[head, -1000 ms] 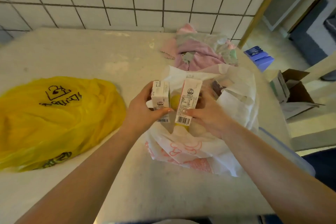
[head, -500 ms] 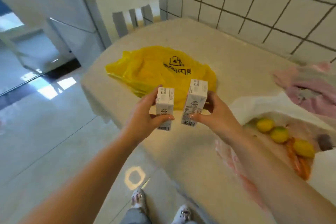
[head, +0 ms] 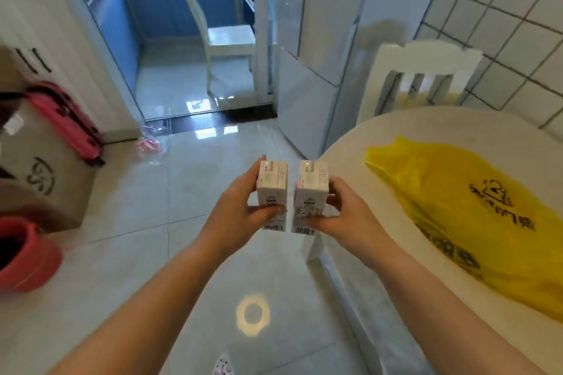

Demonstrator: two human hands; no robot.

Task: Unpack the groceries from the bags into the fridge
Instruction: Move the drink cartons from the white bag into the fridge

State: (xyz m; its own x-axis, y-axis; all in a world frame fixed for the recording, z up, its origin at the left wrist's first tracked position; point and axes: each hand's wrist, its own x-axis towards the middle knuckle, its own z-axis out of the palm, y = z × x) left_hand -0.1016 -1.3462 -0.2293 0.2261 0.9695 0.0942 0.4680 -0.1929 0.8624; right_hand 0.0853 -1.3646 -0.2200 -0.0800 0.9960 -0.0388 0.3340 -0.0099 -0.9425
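My left hand [head: 236, 216] grips a small white carton [head: 272, 189] with a barcode at its bottom. Right beside it, my right hand [head: 344, 216] grips a second, matching white carton [head: 311, 192]. Both cartons are upright and held out over the tiled floor, left of the table [head: 380, 143]. A yellow plastic bag [head: 463, 216] lies flat on the table to my right. The tall white fridge [head: 320, 39] stands ahead with its doors closed. The white bag is out of view.
A white chair [head: 420, 76] stands between the fridge and the table. Another chair [head: 219, 39] sits in the doorway to the blue kitchen. At the left are a cardboard box [head: 42, 173], a pink suitcase [head: 64, 122] and a red bin [head: 27, 256].
I have lifted both cartons out of the white bag and turned left, away from the table. The fridge and doorway have come into view, and the white bag has left the frame.
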